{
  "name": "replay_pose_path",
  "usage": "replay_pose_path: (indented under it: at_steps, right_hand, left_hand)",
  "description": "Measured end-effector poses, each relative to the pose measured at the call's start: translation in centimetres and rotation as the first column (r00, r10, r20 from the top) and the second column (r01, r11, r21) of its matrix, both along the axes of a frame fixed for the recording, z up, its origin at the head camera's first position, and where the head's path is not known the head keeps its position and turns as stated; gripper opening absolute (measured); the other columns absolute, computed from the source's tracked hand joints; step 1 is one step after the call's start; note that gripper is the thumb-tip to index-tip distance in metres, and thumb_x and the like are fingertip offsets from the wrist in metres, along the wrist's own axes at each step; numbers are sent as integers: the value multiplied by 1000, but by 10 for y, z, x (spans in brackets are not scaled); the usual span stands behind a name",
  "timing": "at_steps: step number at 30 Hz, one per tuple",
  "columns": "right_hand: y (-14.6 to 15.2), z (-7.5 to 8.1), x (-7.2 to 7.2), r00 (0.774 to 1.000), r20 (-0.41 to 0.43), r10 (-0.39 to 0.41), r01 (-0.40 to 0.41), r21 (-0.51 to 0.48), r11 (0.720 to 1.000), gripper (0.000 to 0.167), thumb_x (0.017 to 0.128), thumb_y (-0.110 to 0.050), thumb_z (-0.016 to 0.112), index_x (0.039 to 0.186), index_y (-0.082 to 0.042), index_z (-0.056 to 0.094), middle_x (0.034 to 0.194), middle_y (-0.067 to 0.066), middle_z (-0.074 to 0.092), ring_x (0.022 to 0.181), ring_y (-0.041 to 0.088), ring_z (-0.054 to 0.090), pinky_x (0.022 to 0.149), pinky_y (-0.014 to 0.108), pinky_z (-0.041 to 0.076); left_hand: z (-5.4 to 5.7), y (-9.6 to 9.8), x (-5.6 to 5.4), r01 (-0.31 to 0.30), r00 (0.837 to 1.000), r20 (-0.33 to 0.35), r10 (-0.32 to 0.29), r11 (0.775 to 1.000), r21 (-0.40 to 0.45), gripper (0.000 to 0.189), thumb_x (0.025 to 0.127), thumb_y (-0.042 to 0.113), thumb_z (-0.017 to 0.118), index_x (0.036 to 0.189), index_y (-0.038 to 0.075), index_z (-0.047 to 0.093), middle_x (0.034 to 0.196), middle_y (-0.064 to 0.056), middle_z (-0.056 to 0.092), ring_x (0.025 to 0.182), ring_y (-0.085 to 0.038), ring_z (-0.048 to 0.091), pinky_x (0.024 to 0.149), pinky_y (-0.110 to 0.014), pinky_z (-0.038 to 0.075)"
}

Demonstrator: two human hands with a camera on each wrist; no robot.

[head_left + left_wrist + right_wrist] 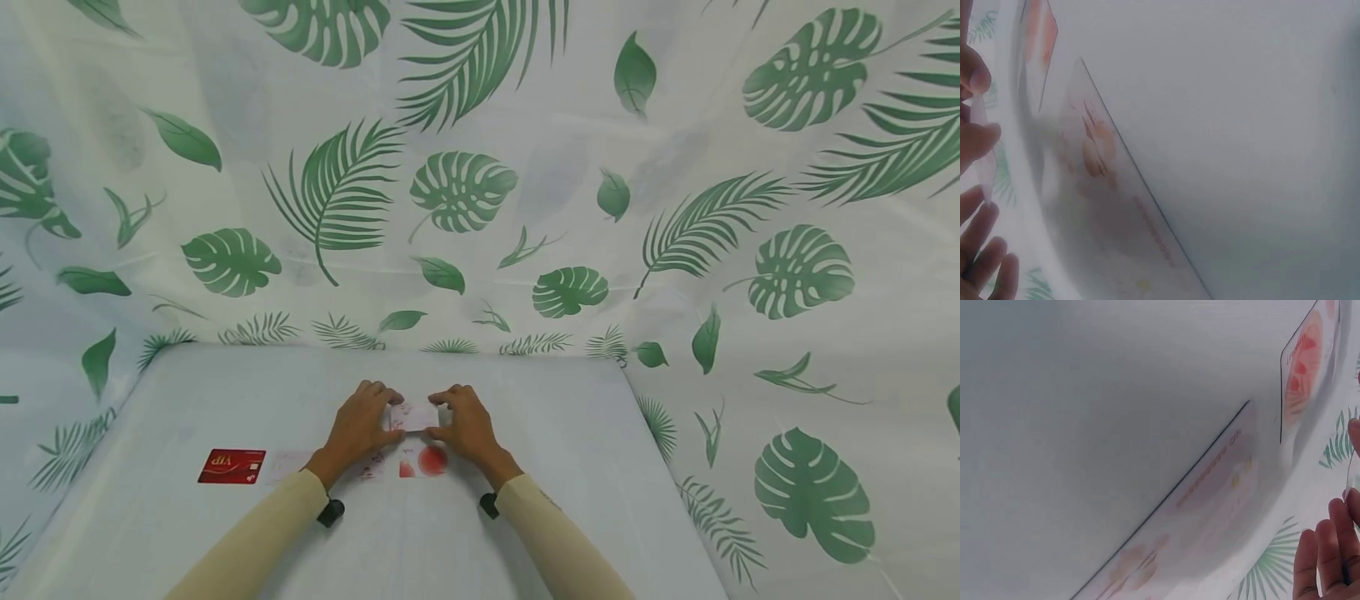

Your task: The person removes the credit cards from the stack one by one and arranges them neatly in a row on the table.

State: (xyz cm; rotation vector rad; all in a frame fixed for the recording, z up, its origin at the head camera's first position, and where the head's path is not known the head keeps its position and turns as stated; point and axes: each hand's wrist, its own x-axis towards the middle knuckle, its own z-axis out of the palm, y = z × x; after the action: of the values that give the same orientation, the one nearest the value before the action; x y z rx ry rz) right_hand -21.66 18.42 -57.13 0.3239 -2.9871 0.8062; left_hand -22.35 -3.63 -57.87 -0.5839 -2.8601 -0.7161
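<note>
The left hand (pixel 358 425) and the right hand (pixel 467 425) pinch one white card (pixel 415 415) between them, its ends in their fingertips, above the table (pixel 187 400).

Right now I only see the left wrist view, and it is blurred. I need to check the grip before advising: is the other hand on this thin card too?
Observer: Yes. In the head view the right hand pinches the right end of the white card, and the left hand pinches its left end.
Operator: Is anything lying further out to the left, beyond what I can see?
Observer: A red VIP card lies flat on the table, well to the left of the left hand. A pale card lies right beside it.
</note>
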Motion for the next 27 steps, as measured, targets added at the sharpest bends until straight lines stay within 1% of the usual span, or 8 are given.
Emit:
replay_pose_path:
  at_steps: [9, 17, 27]
  right_hand:
    - [14, 4, 7, 999, -47, 25, -27, -61, 998, 52, 81, -30, 94, 129, -20, 76, 117, -2, 69, 108, 16, 61, 93, 36, 58]
    - [23, 4, 10, 999, -49, 11, -15, -77, 997, 53, 82, -30, 94, 130, -23, 75, 119, -3, 68, 108, 15, 60, 95, 36, 58]
    - [34, 7, 17, 998, -56, 12, -17, -91, 996, 52, 83, -30, 93, 131, -24, 75, 119, -4, 68, 110, 14, 59, 95, 36, 57]
  left_hand:
    - [5, 8, 4, 7, 1000, -23, -6, 999, 35, 54, 79, 37, 95, 123, 15, 76, 117, -5, 72, 114, -24, 59, 101, -43, 58]
    - [9, 14, 7, 32, 998, -55, -29, 998, 51, 54, 76, 37, 96, 121, 14, 76, 116, -4, 72, 111, -23, 59, 99, -41, 59]
    - [13, 22, 9, 48, 998, -42, -46, 998, 39, 54, 77, 39, 96, 122, 17, 76, 115, -2, 71, 111, -21, 59, 98, -38, 58]
